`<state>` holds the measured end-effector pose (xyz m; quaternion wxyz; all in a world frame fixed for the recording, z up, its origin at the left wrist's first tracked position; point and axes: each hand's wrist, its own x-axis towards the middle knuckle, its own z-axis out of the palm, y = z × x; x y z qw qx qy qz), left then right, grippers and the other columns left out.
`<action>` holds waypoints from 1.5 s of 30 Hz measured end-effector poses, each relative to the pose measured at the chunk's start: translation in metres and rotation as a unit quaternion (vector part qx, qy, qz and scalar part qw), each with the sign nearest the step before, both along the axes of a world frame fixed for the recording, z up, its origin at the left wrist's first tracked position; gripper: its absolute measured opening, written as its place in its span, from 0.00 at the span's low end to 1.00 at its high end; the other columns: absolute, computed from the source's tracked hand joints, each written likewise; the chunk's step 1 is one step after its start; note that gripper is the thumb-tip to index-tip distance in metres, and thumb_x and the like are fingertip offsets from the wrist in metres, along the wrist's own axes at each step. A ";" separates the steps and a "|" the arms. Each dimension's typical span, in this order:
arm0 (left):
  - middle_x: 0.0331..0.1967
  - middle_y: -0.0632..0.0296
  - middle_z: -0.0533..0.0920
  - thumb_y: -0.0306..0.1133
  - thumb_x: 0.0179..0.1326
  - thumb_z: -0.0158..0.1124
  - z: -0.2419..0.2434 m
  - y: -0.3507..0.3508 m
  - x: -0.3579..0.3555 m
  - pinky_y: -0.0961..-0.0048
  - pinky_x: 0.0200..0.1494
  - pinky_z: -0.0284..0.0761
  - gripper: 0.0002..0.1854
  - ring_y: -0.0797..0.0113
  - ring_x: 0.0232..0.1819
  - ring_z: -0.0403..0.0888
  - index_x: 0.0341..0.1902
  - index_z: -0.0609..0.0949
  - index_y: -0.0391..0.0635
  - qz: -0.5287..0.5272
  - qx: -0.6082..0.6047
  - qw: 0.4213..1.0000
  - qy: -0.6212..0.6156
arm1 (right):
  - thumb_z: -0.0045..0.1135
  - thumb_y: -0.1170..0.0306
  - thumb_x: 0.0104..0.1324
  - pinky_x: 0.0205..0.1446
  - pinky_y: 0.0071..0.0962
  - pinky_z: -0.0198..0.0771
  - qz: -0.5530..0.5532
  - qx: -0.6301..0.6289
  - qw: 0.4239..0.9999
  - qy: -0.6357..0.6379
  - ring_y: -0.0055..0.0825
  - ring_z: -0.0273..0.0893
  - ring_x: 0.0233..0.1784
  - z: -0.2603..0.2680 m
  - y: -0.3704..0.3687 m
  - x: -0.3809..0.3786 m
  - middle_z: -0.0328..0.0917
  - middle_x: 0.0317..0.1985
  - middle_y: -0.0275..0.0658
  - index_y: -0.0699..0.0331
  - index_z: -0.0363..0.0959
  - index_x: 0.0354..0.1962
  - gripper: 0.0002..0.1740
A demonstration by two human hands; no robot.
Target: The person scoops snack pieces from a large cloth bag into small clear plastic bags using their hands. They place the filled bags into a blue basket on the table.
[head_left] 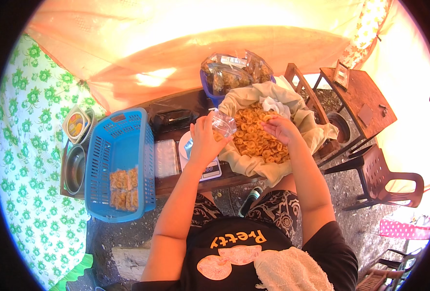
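Observation:
My left hand (207, 142) grips a clear plastic bag (225, 123) with its mouth spread open and a few chips low inside. Beneath that hand is a white digital kitchen scale (212, 171), partly covered by it. My right hand (282, 129) pinches a banana chip (269, 118) between thumb and fingers. It is above a heap of banana chips (253, 136) in a container lined with pale yellow cloth (251, 168). A crumpled white plastic bag (274, 105) rests on the far side of the heap.
A blue plastic basket (117, 152) at left contains several filled packs (124, 189). Flat clear bags (166, 158) lie between basket and scale. Behind, a blue bin (209, 91) is piled with bagged chips (233, 74). A wooden table (368, 94) and brown plastic chair (378, 176) stand at right.

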<state>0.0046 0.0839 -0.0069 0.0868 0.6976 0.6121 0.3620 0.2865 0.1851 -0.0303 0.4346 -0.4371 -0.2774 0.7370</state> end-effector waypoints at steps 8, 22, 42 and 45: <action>0.58 0.49 0.66 0.46 0.48 0.76 0.002 -0.002 0.000 0.40 0.69 0.47 0.48 0.46 0.64 0.63 0.69 0.61 0.44 -0.002 0.000 1.000 0.003 | 0.49 0.73 0.65 0.47 0.31 0.79 -0.028 -0.004 1.000 -0.008 0.33 0.76 0.41 -0.005 -0.001 -0.001 0.74 0.38 0.42 0.66 0.66 0.40 0.07; 0.57 0.51 0.66 0.47 0.48 0.76 -0.004 -0.002 0.012 0.42 0.69 0.47 0.49 0.48 0.63 0.63 0.70 0.61 0.45 -0.029 -0.001 0.999 0.016 | 0.46 0.79 0.64 0.50 0.28 0.76 0.002 0.013 1.000 -0.020 0.30 0.77 0.43 0.011 -0.007 -0.014 0.76 0.40 0.40 0.68 0.71 0.44 0.11; 0.56 0.48 0.67 0.47 0.47 0.76 0.005 0.000 -0.005 0.45 0.68 0.51 0.48 0.46 0.61 0.64 0.68 0.62 0.42 -0.002 0.042 0.999 -0.016 | 0.55 0.75 0.55 0.47 0.36 0.75 0.278 0.370 0.693 -0.553 0.41 0.81 0.45 -0.017 0.030 -0.108 0.81 0.44 0.48 0.63 0.79 0.42 0.16; 0.56 0.48 0.68 0.47 0.46 0.77 0.007 -0.002 -0.006 0.46 0.67 0.52 0.48 0.46 0.60 0.64 0.68 0.63 0.41 0.007 0.046 0.999 0.009 | 0.57 0.73 0.56 0.48 0.37 0.76 0.348 0.410 0.535 -0.652 0.44 0.81 0.45 -0.056 0.022 -0.116 0.82 0.41 0.49 0.63 0.81 0.41 0.14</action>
